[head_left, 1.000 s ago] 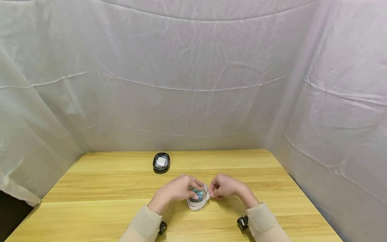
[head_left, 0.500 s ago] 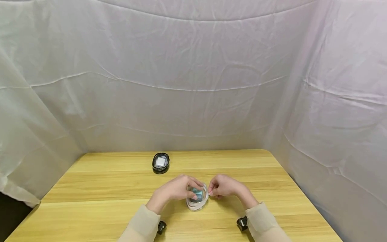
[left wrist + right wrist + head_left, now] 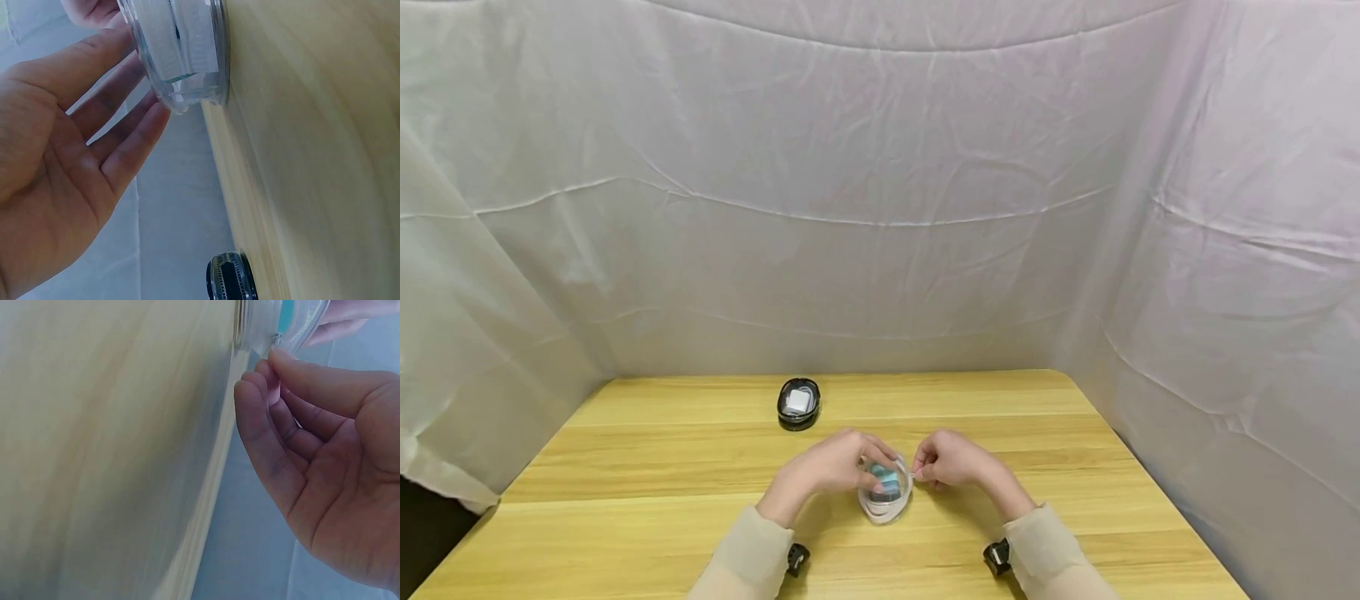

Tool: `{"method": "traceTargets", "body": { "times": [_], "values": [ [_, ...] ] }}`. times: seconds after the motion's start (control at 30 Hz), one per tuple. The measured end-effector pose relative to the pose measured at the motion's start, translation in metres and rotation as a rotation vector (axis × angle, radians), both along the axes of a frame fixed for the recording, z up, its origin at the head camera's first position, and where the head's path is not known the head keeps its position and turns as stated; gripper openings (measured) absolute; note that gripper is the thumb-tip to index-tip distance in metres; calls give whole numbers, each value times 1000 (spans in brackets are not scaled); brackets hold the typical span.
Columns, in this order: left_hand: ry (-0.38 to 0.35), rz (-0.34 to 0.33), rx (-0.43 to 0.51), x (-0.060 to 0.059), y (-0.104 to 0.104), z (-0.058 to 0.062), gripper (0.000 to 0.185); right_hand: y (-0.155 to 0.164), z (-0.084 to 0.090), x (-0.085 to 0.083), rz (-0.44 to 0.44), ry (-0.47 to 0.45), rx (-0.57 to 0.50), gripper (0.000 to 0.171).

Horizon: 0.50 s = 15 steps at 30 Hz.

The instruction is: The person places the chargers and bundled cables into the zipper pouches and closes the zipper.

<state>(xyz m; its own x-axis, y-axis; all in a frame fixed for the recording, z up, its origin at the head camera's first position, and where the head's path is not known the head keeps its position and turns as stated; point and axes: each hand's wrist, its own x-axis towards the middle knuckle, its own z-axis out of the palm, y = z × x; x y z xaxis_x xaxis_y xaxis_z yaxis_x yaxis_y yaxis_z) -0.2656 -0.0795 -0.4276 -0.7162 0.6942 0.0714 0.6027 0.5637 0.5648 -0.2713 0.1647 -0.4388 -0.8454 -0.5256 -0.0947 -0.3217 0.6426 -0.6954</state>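
Note:
A clear oval zip pouch with white trim [image 3: 882,511] stands on the wooden table, with blue-green and dark contents [image 3: 887,482] showing through its top. My left hand [image 3: 838,462] holds it from the left, thumb on the top and fingers over the far edge. In the left wrist view, the fingertips rest along the rim of the pouch [image 3: 181,44]. My right hand [image 3: 951,460] is at its right side. Seen from the right wrist, thumb and forefinger of the right hand [image 3: 319,437] pinch a small metal zipper pull [image 3: 277,339] on the pouch's side.
A second oval pouch, trimmed in black [image 3: 798,423], lies farther back and left on the table [image 3: 662,467], with a white block-like thing inside. Pale cloth curtains [image 3: 850,275] hang behind and beside the table. Each wrist carries a small black camera.
The pouch and both hands have shifted slightly left. My right hand's pinch has crept a little away from me along the pouch's right edge.

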Motion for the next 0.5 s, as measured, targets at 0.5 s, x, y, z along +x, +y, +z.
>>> {"method": "traceTargets", "body": {
  "times": [0.5],
  "values": [
    [12,-3,-3,-1,-4,0,32,-5,-2,-1,2,18,5,11]
  ]
}}
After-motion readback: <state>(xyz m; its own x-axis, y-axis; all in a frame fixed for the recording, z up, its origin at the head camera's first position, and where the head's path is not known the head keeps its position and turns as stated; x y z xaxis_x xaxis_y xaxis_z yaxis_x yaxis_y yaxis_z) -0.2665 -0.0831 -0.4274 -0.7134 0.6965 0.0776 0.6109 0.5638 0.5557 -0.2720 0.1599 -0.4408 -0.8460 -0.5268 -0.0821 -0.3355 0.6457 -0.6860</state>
